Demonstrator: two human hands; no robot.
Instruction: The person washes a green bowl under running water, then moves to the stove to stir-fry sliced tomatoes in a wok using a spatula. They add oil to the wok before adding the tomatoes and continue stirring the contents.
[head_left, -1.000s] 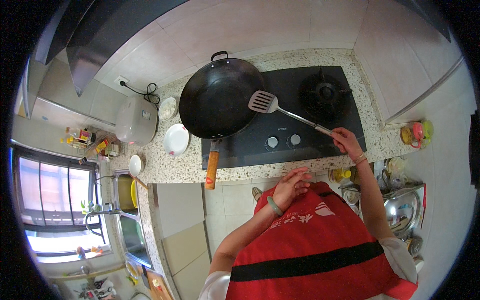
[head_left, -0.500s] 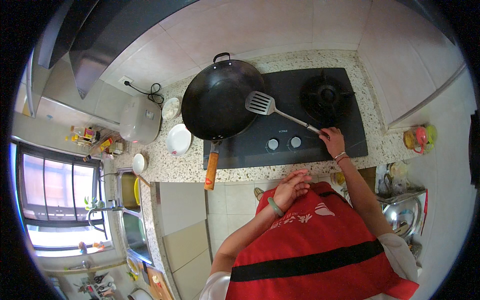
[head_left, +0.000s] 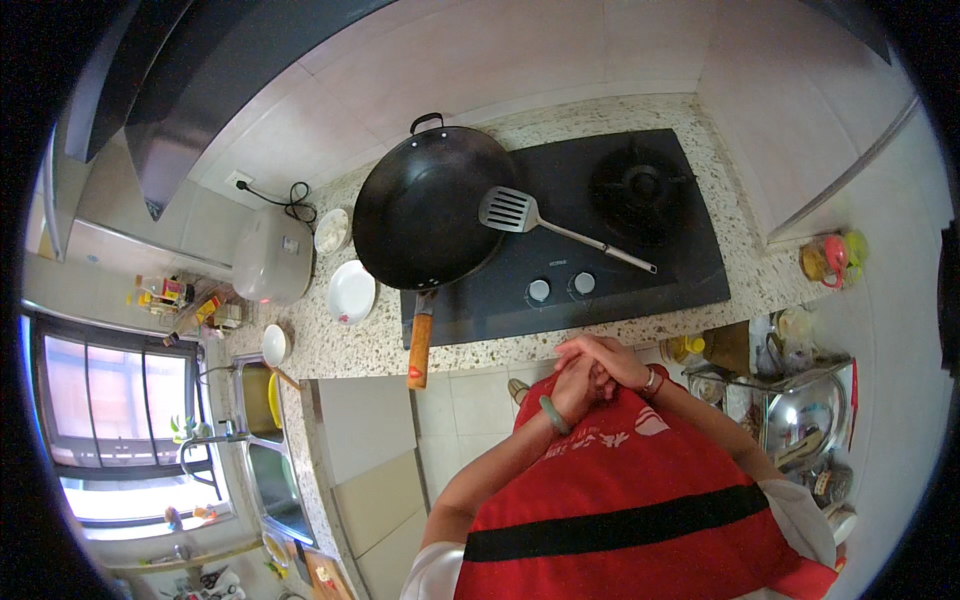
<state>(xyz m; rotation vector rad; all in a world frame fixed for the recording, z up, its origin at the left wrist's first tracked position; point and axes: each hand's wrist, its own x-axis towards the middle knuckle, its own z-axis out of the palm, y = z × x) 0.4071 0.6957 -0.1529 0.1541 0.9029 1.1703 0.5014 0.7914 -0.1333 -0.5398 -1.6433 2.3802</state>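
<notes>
My left hand (head_left: 576,391) and my right hand (head_left: 618,362) are folded together at the front of my red apron, just short of the counter edge. The right lies across the left and partly hides its fingers; no tool shows in either. Beyond them, a slotted metal spatula (head_left: 572,235) rests with its handle on the black cooktop and its head over the right rim of a black wok (head_left: 430,205). The wok sits on the cooktop's left side, its wooden handle pointing toward me.
A bare burner (head_left: 642,183) and two knobs are on the cooktop. Left of the wok stand a white plate (head_left: 351,292), a small bowl with pale food (head_left: 332,232) and a white appliance (head_left: 272,257). The sink (head_left: 277,480) is further left; jars (head_left: 832,260) stand right.
My right hand has let go of the spatula handle and come back toward me onto my left hand. The spatula stays across the wok rim and cooktop.
</notes>
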